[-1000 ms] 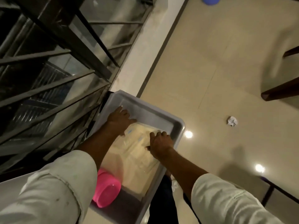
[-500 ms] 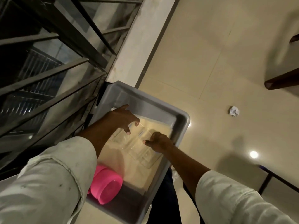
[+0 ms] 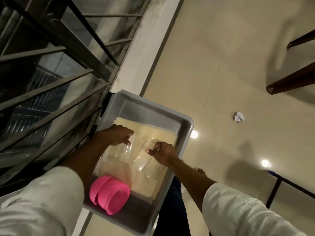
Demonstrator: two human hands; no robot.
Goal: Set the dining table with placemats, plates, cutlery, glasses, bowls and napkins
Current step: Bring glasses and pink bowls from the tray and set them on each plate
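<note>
glasses [image 3: 136,155] lifted, one in each hand.

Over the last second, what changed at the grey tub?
Both hands went from resting flat on the cream placemats to each gripping a clear glass: left hand on one glass, right hand on the other. Pink bowls and grey tub stayed put.

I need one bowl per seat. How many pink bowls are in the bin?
2, nested in the grey bin's near corner: an outer bowl and an inner bowl stacked in it. More could be hidden inside the stack.
</note>
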